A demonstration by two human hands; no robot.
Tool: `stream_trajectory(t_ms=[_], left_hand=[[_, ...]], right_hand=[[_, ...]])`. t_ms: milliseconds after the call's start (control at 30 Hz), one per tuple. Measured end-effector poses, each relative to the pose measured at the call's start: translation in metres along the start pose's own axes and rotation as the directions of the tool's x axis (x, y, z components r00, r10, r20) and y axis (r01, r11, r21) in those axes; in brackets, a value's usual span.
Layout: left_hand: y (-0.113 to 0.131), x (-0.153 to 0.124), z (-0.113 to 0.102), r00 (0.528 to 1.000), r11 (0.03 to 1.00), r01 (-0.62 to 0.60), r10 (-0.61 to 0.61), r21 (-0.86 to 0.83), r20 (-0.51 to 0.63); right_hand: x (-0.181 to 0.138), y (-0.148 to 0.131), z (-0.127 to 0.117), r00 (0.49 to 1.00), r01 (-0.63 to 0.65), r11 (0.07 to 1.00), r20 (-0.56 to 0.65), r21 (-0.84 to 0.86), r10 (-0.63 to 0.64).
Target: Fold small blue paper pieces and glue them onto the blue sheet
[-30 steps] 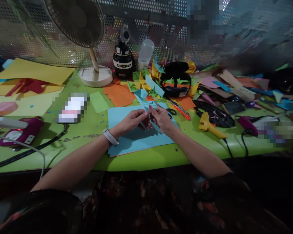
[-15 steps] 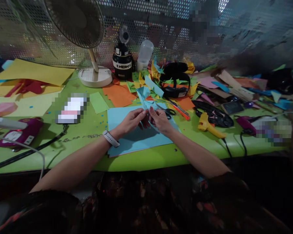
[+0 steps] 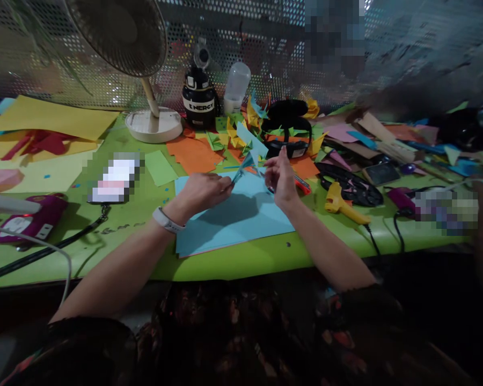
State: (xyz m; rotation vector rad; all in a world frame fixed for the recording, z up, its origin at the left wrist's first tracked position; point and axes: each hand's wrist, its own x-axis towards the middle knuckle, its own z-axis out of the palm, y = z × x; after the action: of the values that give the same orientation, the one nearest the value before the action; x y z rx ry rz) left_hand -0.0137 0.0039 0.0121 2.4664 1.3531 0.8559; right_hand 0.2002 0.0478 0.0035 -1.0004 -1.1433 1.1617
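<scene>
My left hand [image 3: 206,192], with a white wristband, pinches a folded piece of light blue paper [image 3: 246,164] between thumb and fingers. The piece points up and to the right. Apart from it, my right hand [image 3: 282,179] is raised with its fingers spread, and I see nothing held in it. Both hands are above a stack of light blue sheets [image 3: 241,228], which carries their shadow. Close by the right hand lies a red-orange utility knife [image 3: 302,185], partly hidden. Beyond the hands is a pile of small yellow, green and blue folded paper pieces [image 3: 234,134].
A yellow glue gun [image 3: 341,205] and a black tray [image 3: 352,185] lie right. Behind stand a fan [image 3: 155,126], a black bottle [image 3: 199,107] and an open black case [image 3: 287,147]. A blurred-out phone [image 3: 116,177] lies left, near yellow sheets [image 3: 52,118].
My right hand has let go of the folded blue paper and moved right, its fingers opening. My left hand has shifted slightly left, keeping the piece, which now leans right.
</scene>
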Motion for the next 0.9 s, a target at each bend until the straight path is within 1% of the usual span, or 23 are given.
stream_trajectory(t_ms=[67, 133, 200, 267, 333, 400, 467, 500, 533, 600, 633, 667, 733, 800, 900], left_hand=[[-0.005, 0.001, -0.002, 1.000, 0.991, -0.031, 0.030, 0.129, 0.005], [-0.009, 0.001, -0.001, 0.998, 0.979, -0.057, 0.054, 0.197, 0.021], [-0.012, 0.001, 0.002, 0.997, 0.974, -0.080, 0.075, 0.214, 0.033], [-0.015, 0.001, 0.004, 0.997, 0.980, -0.082, 0.081, 0.180, 0.012], [-0.019, 0.001, 0.005, 0.996, 0.991, -0.069, 0.074, 0.113, -0.040], [-0.022, 0.000, 0.005, 0.989, 0.999, -0.048, 0.050, 0.018, -0.141], [-0.026, 0.001, 0.005, 0.966, 0.988, -0.033, -0.007, -0.149, -0.258], [-0.027, 0.002, 0.005, 0.957, 0.962, -0.029, -0.051, -0.271, -0.285], [-0.029, 0.002, 0.005, 0.956, 0.913, -0.022, -0.100, -0.407, -0.277], [-0.030, 0.004, 0.006, 0.972, 0.766, 0.022, -0.166, -0.642, -0.165], [-0.031, 0.004, 0.006, 0.979, 0.700, 0.053, -0.177, -0.712, -0.101], [-0.031, 0.005, 0.008, 0.982, 0.658, 0.079, -0.181, -0.749, -0.055], [-0.032, 0.006, 0.011, 0.981, 0.643, 0.104, -0.192, -0.759, -0.028], [-0.032, 0.006, 0.013, 0.978, 0.682, 0.110, -0.204, -0.723, -0.044], [-0.032, 0.005, 0.013, 0.977, 0.774, 0.106, -0.197, -0.624, -0.078]], right_hand=[[0.003, -0.005, -0.005, 1.000, -0.004, 1.000, 0.026, -0.023, 0.004], [0.003, -0.007, -0.007, 0.992, -0.042, 0.995, 0.114, -0.089, 0.053], [0.001, -0.006, -0.006, 0.975, -0.083, 0.980, 0.187, -0.183, 0.117], [-0.001, -0.004, -0.004, 0.966, -0.106, 0.970, 0.210, -0.217, 0.153], [-0.001, -0.002, -0.002, 0.968, -0.114, 0.982, 0.204, -0.149, 0.143], [0.000, -0.001, -0.002, 0.966, -0.136, 0.990, 0.218, -0.043, 0.142], [0.001, -0.001, -0.002, 0.952, -0.171, 0.985, 0.263, 0.025, 0.159], [0.001, -0.001, -0.002, 0.944, -0.182, 0.983, 0.288, 0.037, 0.164], [0.002, -0.001, -0.002, 0.938, -0.180, 0.983, 0.306, 0.035, 0.161], [0.002, -0.001, -0.002, 0.941, -0.142, 0.990, 0.311, -0.003, 0.136], [0.002, -0.001, -0.002, 0.946, -0.113, 0.993, 0.304, -0.031, 0.117], [0.003, -0.001, -0.001, 0.950, -0.082, 0.995, 0.299, -0.061, 0.096], [0.004, 0.000, -0.001, 0.951, -0.037, 0.993, 0.300, -0.112, 0.069], [0.005, 0.000, -0.001, 0.948, -0.018, 0.990, 0.313, -0.141, 0.062], [0.005, -0.001, -0.002, 0.943, 0.005, 0.983, 0.328, -0.181, 0.056]])
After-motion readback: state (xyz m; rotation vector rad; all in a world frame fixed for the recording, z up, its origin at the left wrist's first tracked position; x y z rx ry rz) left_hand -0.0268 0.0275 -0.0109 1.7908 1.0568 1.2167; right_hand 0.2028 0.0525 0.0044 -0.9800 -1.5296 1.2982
